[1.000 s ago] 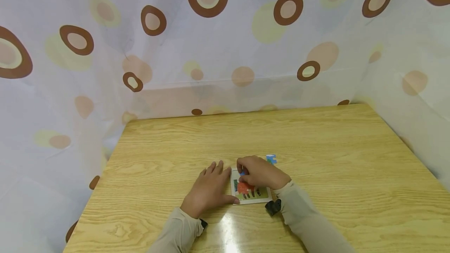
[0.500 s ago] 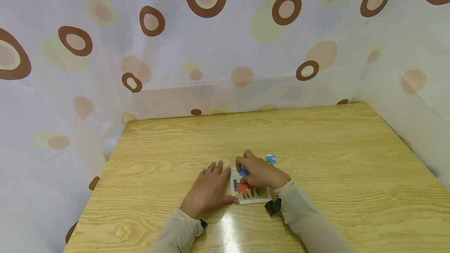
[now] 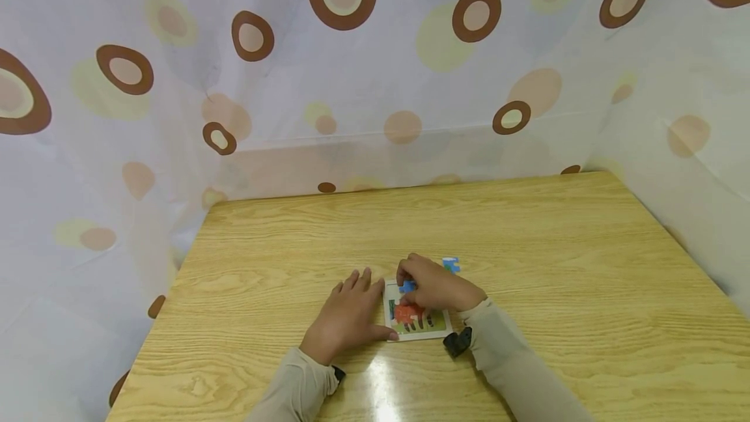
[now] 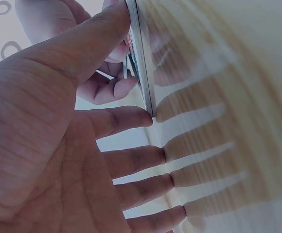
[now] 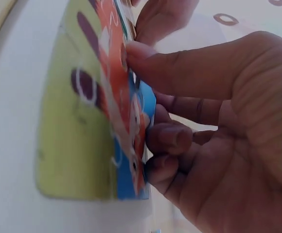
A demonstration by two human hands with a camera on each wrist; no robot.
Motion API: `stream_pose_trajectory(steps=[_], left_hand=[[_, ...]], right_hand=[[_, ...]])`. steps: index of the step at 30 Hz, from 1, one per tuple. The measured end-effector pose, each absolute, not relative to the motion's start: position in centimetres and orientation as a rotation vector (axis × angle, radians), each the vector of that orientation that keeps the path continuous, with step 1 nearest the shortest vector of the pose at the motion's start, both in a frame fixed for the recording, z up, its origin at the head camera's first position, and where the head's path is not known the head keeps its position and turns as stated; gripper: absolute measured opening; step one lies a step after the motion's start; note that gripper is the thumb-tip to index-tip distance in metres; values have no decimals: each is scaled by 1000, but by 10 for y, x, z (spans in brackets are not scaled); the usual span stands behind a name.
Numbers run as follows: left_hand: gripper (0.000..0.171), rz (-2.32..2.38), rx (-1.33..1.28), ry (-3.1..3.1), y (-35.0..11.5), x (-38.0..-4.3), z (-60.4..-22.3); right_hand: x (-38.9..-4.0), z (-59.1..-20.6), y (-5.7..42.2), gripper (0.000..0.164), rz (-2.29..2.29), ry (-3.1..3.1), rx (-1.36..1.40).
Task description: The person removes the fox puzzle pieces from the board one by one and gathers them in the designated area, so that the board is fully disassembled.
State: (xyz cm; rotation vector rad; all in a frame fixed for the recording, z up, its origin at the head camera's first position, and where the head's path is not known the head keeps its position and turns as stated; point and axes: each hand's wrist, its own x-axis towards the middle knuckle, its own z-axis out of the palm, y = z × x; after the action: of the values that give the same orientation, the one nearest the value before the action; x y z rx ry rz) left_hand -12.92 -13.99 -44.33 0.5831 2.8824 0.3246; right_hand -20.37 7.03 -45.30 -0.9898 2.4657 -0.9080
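A small jigsaw puzzle board [image 3: 426,337] with a pale border lies flat on the table in the head view. Its picture has an orange animal on green ground, seen close in the right wrist view. My right hand [image 3: 439,286] bends over the board's upper part and pinches a blue puzzle piece [image 3: 407,286] between thumb and fingers; the palm hides the board's upper right. My left hand [image 3: 347,319] lies spread along the left side, its thumb at the lower left corner. In the left wrist view, the left index fingertip meets the board's edge [image 4: 145,73].
Behind the right hand, a loose blue-and-green puzzle piece [image 3: 451,264] lies on the wooden table [image 3: 281,246]. A white curtain with brown rings [image 3: 363,103] borders the table at the back and sides.
My right hand has shifted slightly over the board's upper part, lifting its index finger and lowering it again. The blue piece has moved a little to the right. The left hand stays still.
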Motion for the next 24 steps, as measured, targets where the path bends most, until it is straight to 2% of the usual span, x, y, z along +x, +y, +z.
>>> stream_pose_trajectory(steps=[4, 11, 24], left_hand=[[96, 318, 587, 2886, -140, -129, -444], [95, 297, 587, 2886, -140, -130, -443], [97, 310, 597, 2877, -141, -130, -446]], right_hand=[[-207, -454, 74, 10, -951, 2447, -1030], [-211, -453, 78, 23, -1064, 2425, -995], [-209, -441, 80, 25, -945, 2715, -1040]])
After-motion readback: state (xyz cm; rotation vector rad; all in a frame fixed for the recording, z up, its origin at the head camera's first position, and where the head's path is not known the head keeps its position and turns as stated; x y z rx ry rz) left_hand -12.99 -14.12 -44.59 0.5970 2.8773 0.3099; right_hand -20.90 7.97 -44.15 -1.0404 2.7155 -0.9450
